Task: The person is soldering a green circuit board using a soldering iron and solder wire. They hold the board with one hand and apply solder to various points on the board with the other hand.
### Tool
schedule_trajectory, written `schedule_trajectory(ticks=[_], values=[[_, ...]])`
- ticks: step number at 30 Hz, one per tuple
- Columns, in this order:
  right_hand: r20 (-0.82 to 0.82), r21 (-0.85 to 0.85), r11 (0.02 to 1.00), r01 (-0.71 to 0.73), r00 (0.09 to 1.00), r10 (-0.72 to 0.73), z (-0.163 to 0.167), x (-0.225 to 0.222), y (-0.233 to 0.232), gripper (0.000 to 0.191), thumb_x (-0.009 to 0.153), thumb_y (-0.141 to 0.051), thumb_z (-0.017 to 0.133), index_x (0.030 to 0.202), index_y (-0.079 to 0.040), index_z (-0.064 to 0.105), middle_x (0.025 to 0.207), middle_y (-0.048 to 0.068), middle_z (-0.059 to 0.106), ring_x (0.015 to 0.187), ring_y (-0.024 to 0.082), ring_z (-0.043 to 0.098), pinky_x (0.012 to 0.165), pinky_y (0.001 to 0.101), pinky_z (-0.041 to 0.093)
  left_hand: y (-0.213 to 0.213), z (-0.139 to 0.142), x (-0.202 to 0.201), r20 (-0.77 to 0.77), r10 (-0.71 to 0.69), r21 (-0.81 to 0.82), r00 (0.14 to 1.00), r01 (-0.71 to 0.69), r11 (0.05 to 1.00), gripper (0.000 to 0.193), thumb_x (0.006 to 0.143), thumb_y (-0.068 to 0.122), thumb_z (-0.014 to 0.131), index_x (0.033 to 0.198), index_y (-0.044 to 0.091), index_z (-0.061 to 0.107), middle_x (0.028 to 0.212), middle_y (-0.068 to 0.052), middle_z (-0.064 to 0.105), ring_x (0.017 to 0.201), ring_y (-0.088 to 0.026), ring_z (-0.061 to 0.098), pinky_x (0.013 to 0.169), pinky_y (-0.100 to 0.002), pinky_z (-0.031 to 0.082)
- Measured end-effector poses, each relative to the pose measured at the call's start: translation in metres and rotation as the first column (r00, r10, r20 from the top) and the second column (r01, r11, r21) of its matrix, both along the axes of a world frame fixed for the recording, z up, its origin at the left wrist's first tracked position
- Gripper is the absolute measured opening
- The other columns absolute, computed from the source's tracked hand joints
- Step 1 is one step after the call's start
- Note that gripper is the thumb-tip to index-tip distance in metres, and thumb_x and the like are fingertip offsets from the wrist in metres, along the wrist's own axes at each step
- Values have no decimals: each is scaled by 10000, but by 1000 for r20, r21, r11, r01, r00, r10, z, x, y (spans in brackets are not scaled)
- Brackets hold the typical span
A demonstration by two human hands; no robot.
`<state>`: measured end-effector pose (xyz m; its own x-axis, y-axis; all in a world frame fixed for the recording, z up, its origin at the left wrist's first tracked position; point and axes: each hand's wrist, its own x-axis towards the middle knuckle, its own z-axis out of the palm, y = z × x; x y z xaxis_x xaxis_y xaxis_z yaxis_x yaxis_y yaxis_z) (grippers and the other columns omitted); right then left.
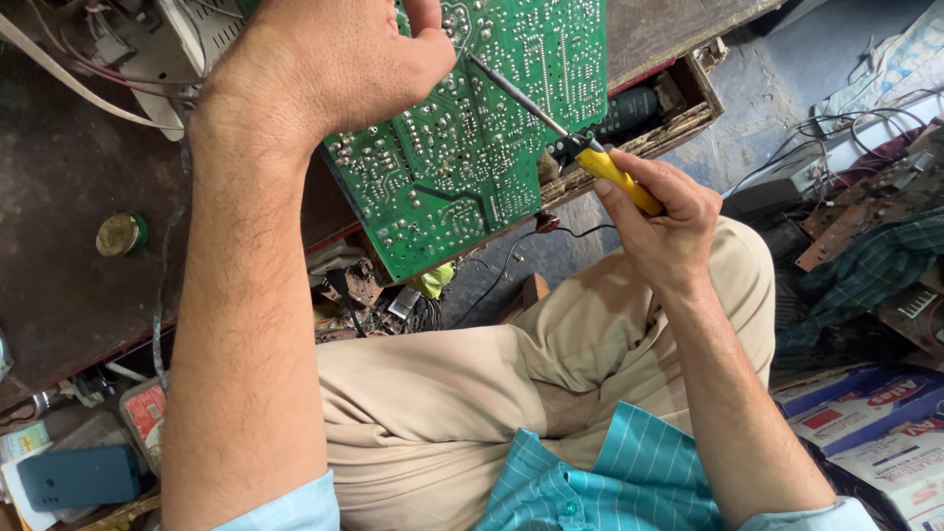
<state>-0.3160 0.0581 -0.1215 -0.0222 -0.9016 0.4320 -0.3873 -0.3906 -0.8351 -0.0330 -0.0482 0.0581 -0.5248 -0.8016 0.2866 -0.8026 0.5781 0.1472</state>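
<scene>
A large green circuit board (472,147) stands tilted with its soldered side toward me, resting at the edge of a dark workbench (69,197). My left hand (324,64) grips the board's upper left part, thumb pressed on its face. My right hand (659,221) holds a soldering iron with a yellow handle (615,175). Its thin metal shaft (516,93) reaches up and left, and its tip touches the board close to my left thumb.
A small round tin (122,234) sits on the bench at left. An open wooden drawer (669,113) with parts lies behind the board. A dark blue case (79,477) lies lower left. Cardboard boxes (875,423) and tangled wires, boards and cloth (865,206) crowd the right.
</scene>
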Motion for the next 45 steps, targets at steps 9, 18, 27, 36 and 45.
schedule_trajectory(ticks=[9,18,27,36,45], values=[[-25,-12,1000,-10,1000,10,4,-2,0,266,971,-24,827,1222,-1,743,1054,94,757,878,99,694,758,230,532,-2,-4,5,5,-26,-43,1000,26,999,172,930,188,667,897,30,728,622,-144,652,493,-296,632,478,-426,524],[37,16,998,63,997,-63,11,-11,16,259,1011,-7,816,1256,8,738,1038,56,736,806,54,621,704,196,483,3,7,-1,-46,40,113,998,-34,993,156,886,164,642,853,26,708,583,-124,627,464,-263,611,480,-421,518],[-23,51,998,36,999,-35,12,-2,28,252,975,-23,807,1216,1,739,975,65,738,791,72,638,688,213,484,10,15,-6,-1,174,315,985,-165,935,84,824,178,691,872,121,731,667,-77,674,591,-186,662,567,-368,547],[-15,64,997,30,999,-29,7,2,26,259,971,-31,806,1218,4,737,980,70,745,794,72,649,688,214,495,9,9,0,-42,97,340,994,-77,937,92,808,185,724,867,116,736,703,-57,691,628,-174,672,580,-355,542],[-36,89,995,43,999,-40,7,6,28,269,961,-32,808,1219,-1,741,893,44,706,729,64,599,638,220,458,9,7,-1,-17,129,336,992,-116,935,94,819,205,731,868,125,740,693,-60,689,620,-177,676,580,-352,542]])
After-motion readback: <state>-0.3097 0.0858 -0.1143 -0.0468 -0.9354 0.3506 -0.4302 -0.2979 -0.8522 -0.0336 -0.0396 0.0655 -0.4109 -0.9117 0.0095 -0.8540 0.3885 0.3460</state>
